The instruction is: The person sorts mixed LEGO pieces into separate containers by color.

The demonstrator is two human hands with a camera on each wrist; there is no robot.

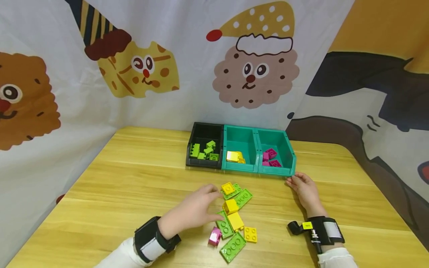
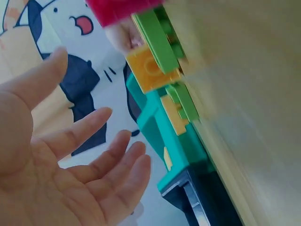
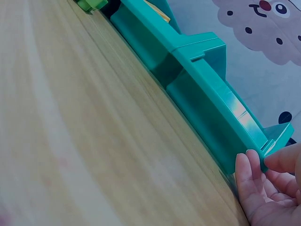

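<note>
My left hand [image 1: 196,209] hovers at the left edge of a loose pile of toy building blocks, thumb and fingers spread with nothing between them. Nearest to it are a yellow block [image 1: 230,206], a green block [image 1: 225,225] and a pink block [image 1: 215,236]. In the left wrist view, the palm faces an orange-yellow block [image 2: 149,70] beside green ones. At the right end of a row of bins, my right hand [image 1: 305,191] pinches the front corner of the teal bin [image 3: 211,117]. Pink blocks [image 1: 270,153] lie inside that bin.
Left of it stand another teal bin [image 1: 240,134] with yellow blocks and a black bin [image 1: 204,163] with green blocks. More green blocks [image 1: 233,247] and a yellow block [image 1: 250,234] lie nearer on the wooden table [image 1: 127,178]. A printed curtain [image 1: 194,74] hangs behind.
</note>
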